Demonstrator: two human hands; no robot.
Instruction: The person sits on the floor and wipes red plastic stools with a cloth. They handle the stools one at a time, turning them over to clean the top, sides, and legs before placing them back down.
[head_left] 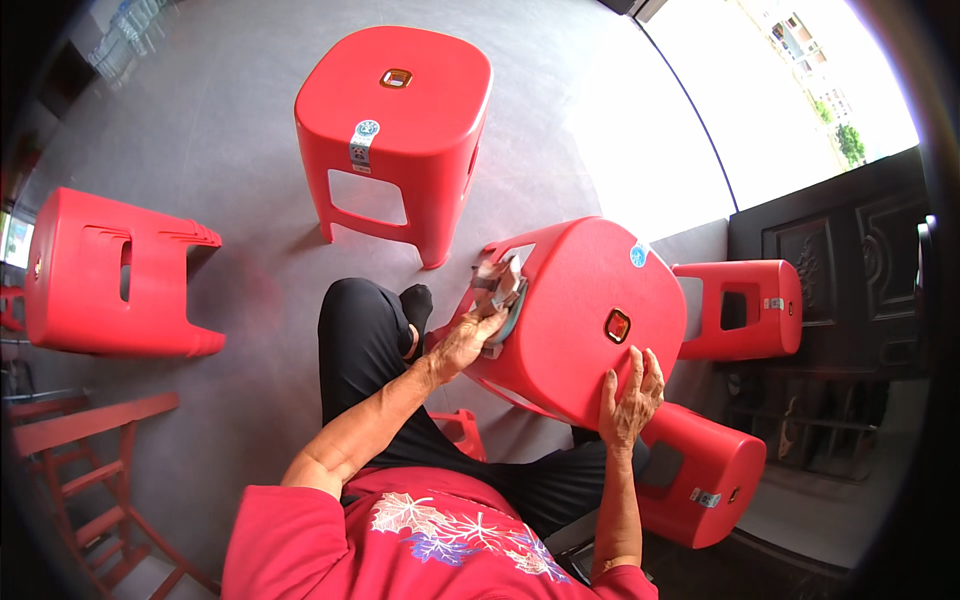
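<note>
Person sits with a red plastic stool (580, 310) tipped on its side across the lap, seat top facing right and up. Left hand (468, 340) presses a greyish cloth (497, 283) against the stool's left side wall, near the leg opening; fingers curled and bunched around the cloth, thumb hidden, so the exact grip is hard to tell. Right hand (630, 395) lies flat on the near edge of the seat top, fingers spread and slightly bent, bracing the stool, not pinching anything.

Step in hand, as I judge it: wiping down the tipped stool's side while the other hand steadies it. Judging by the cloth's position, the side wall is the part being worked; the seat top looks untouched by the cloth at this moment.

Next move likely calls for keeping the brace firm and sweeping the cloth along the wall or rotating the stool to reach another face.

Around: upright red stool (395, 120) far centre, another stool on its side (110, 275) at left, two more lying right (735, 310) and near right (700, 470), red wooden frame (80, 470) near left, dark door (850, 250) at right, grey floor (250, 330).
</note>
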